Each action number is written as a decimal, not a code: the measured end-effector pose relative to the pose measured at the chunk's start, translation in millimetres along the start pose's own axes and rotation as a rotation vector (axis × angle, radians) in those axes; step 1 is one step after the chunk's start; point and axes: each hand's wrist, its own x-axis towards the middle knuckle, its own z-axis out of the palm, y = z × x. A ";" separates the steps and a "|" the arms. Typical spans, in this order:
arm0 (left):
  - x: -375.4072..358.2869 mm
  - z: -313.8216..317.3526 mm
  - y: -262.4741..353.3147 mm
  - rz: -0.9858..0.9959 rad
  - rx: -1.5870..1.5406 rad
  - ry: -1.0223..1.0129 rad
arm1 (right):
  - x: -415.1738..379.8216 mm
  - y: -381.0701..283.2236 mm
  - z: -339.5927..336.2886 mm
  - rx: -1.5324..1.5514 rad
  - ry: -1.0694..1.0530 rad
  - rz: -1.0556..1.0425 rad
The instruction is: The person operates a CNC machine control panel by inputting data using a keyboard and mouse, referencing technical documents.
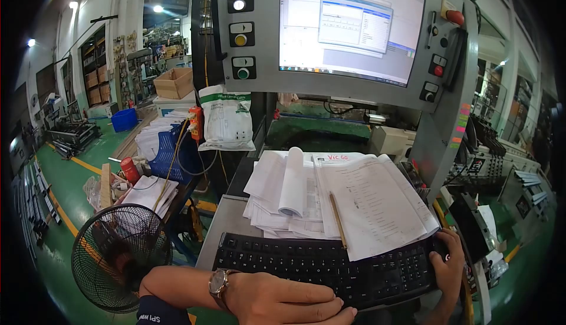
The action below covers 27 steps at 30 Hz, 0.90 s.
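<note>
My left hand (286, 300), with a wristwatch (218, 282) on its wrist, lies over the front edge of the black keyboard (295, 263), palm down, its fingers stretched out and holding nothing. At the keyboard's right end my right hand (451, 266) is curled round a small black mouse (440, 247), mostly hidden by the fingers. Behind the keys lie stacked papers (377, 198), one sheet rolled up, with a pencil (338, 220) across them. Above, a monitor (354, 24) shows an open dialog window.
A black fan (121, 257) stands at the lower left, near my left forearm. Left of the desk are a blue basket (171, 154), a red can (130, 170) and papers. A plastic bag (227, 119) hangs below the panel buttons. A red knob (454, 17) sits at the upper right.
</note>
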 end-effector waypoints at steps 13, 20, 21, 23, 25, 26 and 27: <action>5.4 -8.6 0.4 -0.023 -0.023 -0.084 | -0.1 -3.0 -0.7 0.008 -0.009 0.012; -1.2 0.3 1.0 -0.009 -0.002 0.000 | 0.3 -0.5 0.0 0.006 -0.007 -0.023; -1.0 -0.6 0.7 -0.010 -0.007 -0.003 | 0.2 -0.2 -0.1 0.006 -0.007 -0.014; -1.1 -0.5 0.2 -0.005 -0.005 0.002 | 0.1 -2.5 -0.5 0.005 -0.008 0.004; -1.7 0.3 -0.1 -0.004 0.002 0.007 | 0.3 -0.7 0.1 0.011 -0.004 0.000; -1.7 0.0 0.2 -0.009 0.001 0.005 | 0.4 -0.3 0.3 0.014 -0.002 -0.002; -1.1 -2.1 1.8 -0.022 -0.008 -0.008 | 0.3 -0.5 0.1 0.015 -0.006 -0.001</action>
